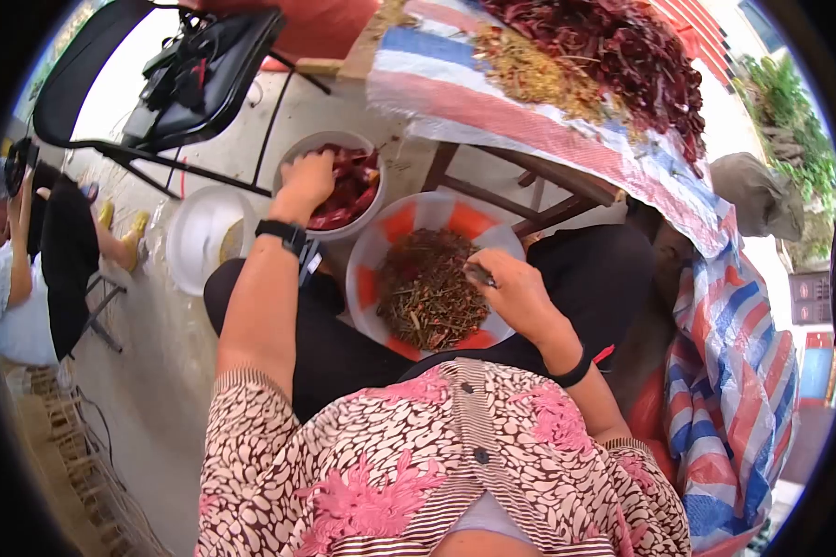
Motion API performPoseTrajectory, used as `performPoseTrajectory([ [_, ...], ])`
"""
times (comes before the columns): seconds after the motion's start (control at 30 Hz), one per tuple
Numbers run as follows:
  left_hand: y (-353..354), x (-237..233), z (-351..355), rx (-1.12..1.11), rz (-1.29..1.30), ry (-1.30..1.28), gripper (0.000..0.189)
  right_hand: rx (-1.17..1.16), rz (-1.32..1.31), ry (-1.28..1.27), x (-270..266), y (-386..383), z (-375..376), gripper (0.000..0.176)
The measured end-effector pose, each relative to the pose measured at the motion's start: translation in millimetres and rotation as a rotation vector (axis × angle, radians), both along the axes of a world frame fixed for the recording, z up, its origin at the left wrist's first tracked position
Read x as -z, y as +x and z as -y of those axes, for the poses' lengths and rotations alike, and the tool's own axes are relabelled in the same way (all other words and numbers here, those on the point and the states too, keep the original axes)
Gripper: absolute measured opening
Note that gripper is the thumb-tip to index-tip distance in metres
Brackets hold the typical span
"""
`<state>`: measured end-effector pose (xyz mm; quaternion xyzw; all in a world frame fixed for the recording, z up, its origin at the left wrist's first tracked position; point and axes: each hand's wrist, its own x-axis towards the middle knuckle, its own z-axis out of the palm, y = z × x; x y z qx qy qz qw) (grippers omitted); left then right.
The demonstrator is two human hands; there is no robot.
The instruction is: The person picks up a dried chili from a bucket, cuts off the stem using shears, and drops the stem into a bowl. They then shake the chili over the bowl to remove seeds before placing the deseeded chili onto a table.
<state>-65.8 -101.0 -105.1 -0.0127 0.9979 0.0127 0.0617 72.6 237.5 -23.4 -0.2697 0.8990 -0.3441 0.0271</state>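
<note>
Over the white bucket (347,141), the left hand (308,176) is held down at a pile of red chilli-looking pods (355,190), so picking out a pod is probably the step in hand. Its fingers are bent and half hidden, so whether anything's gripped can't be told. Above the orange-and-white basin (363,290), the right hand (509,286) is curled pretty narrow around a small dark object (479,274), too unclear to be identified. For the next move, a light pinch on one pod and a short carry across to the right hand seem to be called for. Layout-wise, the pods are packed right under and beside the left hand, apart from the right one, while brown stem-like bits (427,306) are heaped near the right fingertips.
</note>
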Motion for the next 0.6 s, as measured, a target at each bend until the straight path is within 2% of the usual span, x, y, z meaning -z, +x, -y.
performPoseTrajectory([
  [0.07,7.2,6.5,-11.1,0.117,0.232,0.071,0.032,0.008,-0.03,-0.038,-14.4,-2.0,-13.1,0.017],
  [0.1,16.0,-12.5,-27.5,0.173,0.36,0.118,0.031,0.076,0.016,-0.01,-30.8,-5.4,-19.2,0.016],
  [0.13,20.9,-10.5,-35.8,0.277,0.392,0.152,0.038,0.147,0.059,0.013,-45.9,-9.4,-28.5,0.015],
  [0.17,13.4,22.2,-31.0,0.378,0.425,0.177,0.043,0.197,0.024,-0.015,-56.0,-18.2,-41.7,0.013],
  [0.2,12.4,44.8,-31.5,0.397,0.43,0.251,0.042,0.288,0.002,-0.021,-64.6,-29.2,-57.6,0.014],
  [0.27,25.2,15.3,-53.1,0.432,0.442,0.368,0.038,0.431,-0.241,0.01,-66.9,-60.9,-103.2,0.015],
  [0.4,31.3,-3.0,-77.9,0.613,0.371,0.228,0.037,0.787,-0.393,0.103,-60.9,-142.1,-224.7,0.016],
  [0.47,33.1,-9.9,-88.2,0.639,0.347,0.178,0.035,0.882,-0.325,0.094,-39.1,-192.8,-314.6,0.019],
  [0.5,33.5,-10.0,-91.9,0.647,0.336,0.151,0.034,0.984,-0.3,0.239,-39.2,-207.8,-345.2,0.022],
  [0.53,32.6,-9.7,-95.1,0.663,0.325,0.163,0.031,1.081,-0.277,0.382,-47.0,-219.3,-360.7,0.026],
  [0.6,32.2,-15.7,-105.5,0.672,0.34,0.153,0.03,1.238,-0.231,0.431,-55.8,-235.7,-383.1,0.033],
])
